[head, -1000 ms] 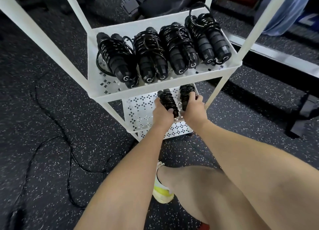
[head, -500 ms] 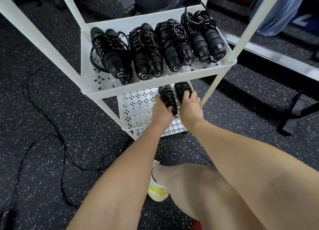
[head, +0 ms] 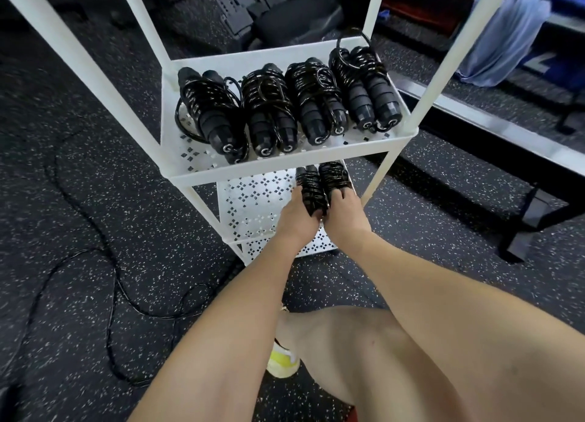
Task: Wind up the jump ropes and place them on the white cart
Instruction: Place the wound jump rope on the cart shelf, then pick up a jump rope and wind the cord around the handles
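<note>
Black, springy cord wants to uncoil, so both hands, left hand (head: 296,219) and right hand (head: 343,214), grip the wound jump rope (head: 319,185) across its stiff handles on the white cart (head: 253,206).

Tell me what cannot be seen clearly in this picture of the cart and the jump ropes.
Head view only:
- Far end of the wound jump rope: hidden under the upper shelf.
- Fingertips of left hand and right hand: curled behind the rope.
- Loose rope on the floor: cut off by the left edge.

Speckled black floor (head: 443,206) — blue cloth (head: 503,38) far right
</note>
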The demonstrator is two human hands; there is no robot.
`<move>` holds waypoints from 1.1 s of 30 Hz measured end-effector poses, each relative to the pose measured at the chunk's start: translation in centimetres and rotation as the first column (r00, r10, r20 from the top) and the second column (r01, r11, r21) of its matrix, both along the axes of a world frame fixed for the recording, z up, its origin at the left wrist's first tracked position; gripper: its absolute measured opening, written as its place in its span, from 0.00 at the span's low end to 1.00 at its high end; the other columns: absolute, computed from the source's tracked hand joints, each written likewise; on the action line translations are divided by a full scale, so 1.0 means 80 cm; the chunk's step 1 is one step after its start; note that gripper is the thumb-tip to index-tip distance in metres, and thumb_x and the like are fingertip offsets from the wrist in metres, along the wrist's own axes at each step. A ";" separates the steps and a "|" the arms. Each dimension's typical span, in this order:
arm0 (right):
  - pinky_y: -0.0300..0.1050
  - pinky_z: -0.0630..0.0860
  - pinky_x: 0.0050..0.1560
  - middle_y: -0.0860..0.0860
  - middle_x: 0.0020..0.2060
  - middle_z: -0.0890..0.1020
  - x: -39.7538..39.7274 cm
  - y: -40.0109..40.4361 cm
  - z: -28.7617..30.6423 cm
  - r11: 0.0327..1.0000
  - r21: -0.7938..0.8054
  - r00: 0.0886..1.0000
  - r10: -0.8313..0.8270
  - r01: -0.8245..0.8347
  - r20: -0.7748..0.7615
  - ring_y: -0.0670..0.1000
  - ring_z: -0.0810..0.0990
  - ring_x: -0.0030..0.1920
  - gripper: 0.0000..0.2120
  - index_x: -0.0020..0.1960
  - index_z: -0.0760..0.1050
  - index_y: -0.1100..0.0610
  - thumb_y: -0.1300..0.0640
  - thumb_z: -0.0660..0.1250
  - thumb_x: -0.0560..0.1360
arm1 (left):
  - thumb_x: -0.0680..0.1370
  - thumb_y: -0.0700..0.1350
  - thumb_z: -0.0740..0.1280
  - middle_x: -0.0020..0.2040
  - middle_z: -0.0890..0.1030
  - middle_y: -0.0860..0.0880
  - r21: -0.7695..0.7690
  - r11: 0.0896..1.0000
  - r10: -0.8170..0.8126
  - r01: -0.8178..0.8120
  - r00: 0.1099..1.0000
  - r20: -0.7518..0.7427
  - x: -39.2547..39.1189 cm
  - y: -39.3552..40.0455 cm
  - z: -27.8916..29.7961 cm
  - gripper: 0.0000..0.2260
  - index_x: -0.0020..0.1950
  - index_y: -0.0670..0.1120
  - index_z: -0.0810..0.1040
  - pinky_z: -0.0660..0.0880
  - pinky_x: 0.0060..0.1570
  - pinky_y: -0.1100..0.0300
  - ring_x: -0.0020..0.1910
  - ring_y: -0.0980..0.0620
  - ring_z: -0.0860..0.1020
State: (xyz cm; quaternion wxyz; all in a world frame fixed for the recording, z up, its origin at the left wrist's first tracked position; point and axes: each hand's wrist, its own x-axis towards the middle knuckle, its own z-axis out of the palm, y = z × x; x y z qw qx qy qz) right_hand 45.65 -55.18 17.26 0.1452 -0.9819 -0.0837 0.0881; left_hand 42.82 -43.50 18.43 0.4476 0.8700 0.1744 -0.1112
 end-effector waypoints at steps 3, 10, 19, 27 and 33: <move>0.56 0.73 0.64 0.58 0.62 0.73 -0.012 0.004 0.025 0.998 0.046 0.999 0.041 -0.041 -0.005 0.60 0.72 0.63 0.16 0.65 0.70 0.60 0.55 0.64 0.80 | 0.80 0.46 0.69 0.64 0.80 0.46 0.065 0.998 -0.001 0.000 1.000 0.006 -0.016 0.002 0.015 0.27 0.77 0.50 0.64 0.77 0.62 0.44 0.61 0.42 0.79; 0.53 0.78 0.54 0.58 0.57 0.81 -0.070 0.032 0.081 0.967 0.164 0.972 0.214 -0.196 -0.100 0.61 0.80 0.56 0.15 0.65 0.75 0.58 0.60 0.62 0.79 | 0.83 0.39 0.63 0.74 0.72 0.41 0.138 0.990 -0.029 0.020 0.997 0.068 -0.098 0.033 0.066 0.25 0.79 0.47 0.64 0.68 0.70 0.48 0.73 0.41 0.71; 0.51 0.74 0.45 0.58 0.42 0.82 -0.191 0.151 0.127 0.831 0.261 0.830 0.538 -0.492 -0.149 0.60 0.80 0.47 0.06 0.44 0.77 0.60 0.62 0.62 0.77 | 0.80 0.38 0.63 0.63 0.81 0.41 0.182 0.969 0.150 -0.169 0.982 0.113 -0.283 0.136 0.099 0.19 0.72 0.45 0.74 0.75 0.60 0.49 0.61 0.41 0.78; 0.46 0.70 0.42 0.55 0.40 0.83 -0.300 0.273 0.141 0.693 0.203 0.647 0.719 -0.692 -0.253 0.57 0.79 0.43 0.07 0.42 0.77 0.56 0.57 0.64 0.78 | 0.82 0.40 0.63 0.63 0.81 0.44 0.217 0.927 0.304 -0.307 0.952 0.046 -0.436 0.234 0.102 0.20 0.75 0.47 0.70 0.71 0.55 0.59 0.60 0.44 0.79; 0.47 0.78 0.44 0.51 0.38 0.80 -0.365 0.344 0.129 0.655 0.207 0.574 0.744 -0.726 -0.342 0.55 0.81 0.42 0.06 0.45 0.78 0.55 0.56 0.65 0.79 | 0.82 0.43 0.64 0.64 0.80 0.44 0.228 0.892 0.408 -0.391 0.912 -0.033 -0.502 0.310 0.087 0.23 0.77 0.49 0.67 0.75 0.62 0.49 0.60 0.43 0.79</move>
